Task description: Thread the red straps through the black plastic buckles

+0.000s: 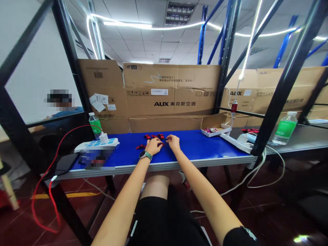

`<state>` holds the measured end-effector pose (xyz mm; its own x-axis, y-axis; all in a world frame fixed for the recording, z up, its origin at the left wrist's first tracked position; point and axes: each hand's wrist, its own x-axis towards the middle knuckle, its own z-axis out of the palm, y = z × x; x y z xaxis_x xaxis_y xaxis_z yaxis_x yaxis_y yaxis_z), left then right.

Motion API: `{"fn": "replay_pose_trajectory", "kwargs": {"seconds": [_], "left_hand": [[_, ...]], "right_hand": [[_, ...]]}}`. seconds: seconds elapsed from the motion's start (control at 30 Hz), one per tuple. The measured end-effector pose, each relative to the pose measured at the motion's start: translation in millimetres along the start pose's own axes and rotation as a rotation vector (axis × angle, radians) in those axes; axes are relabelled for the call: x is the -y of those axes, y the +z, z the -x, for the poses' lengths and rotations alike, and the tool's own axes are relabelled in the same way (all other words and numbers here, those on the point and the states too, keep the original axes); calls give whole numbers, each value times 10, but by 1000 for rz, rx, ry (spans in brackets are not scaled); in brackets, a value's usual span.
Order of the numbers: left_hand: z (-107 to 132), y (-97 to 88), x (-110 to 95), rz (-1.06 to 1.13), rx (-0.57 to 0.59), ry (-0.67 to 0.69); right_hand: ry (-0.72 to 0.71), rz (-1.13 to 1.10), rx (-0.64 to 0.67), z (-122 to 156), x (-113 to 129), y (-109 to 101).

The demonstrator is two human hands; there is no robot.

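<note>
My left hand [153, 146], with a watch on the wrist, rests curled on the blue tabletop [194, 145]. Its fingertips lie over a small red-and-black piece [161, 144]. My right hand [173, 141] sits just to the right, fingers bent down next to that piece. Whether it pinches anything is hidden by the fingers. Several similar pieces [153, 136] lie in a loose row just beyond my hands, and another [140, 147] lies left of my left hand.
A white power strip [97, 145] and a blurred-out pile [98, 159] occupy the table's left end. An open cardboard box [212, 128] and a second power strip [233, 140] stand right. Black rack uprights [282, 85] flank the table. A seated person [61, 119] is beyond the left side.
</note>
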<state>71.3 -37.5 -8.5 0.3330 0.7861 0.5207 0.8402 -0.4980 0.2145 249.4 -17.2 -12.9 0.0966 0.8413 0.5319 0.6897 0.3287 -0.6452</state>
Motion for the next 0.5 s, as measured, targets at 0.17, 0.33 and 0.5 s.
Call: {"fn": "replay_pose_trajectory", "kwargs": {"seconds": [0.17,0.33,0.5], "left_hand": [[-9,28,14,9,82,80],[-32,65,63,66,86,78],[-43,90,87,80,45,6]], "right_hand": [[-52,-237,-97,-49,-5,25],[-79,-271,-130,-60,-16,94],[-25,-384,-56,-49,-11,138]]}}
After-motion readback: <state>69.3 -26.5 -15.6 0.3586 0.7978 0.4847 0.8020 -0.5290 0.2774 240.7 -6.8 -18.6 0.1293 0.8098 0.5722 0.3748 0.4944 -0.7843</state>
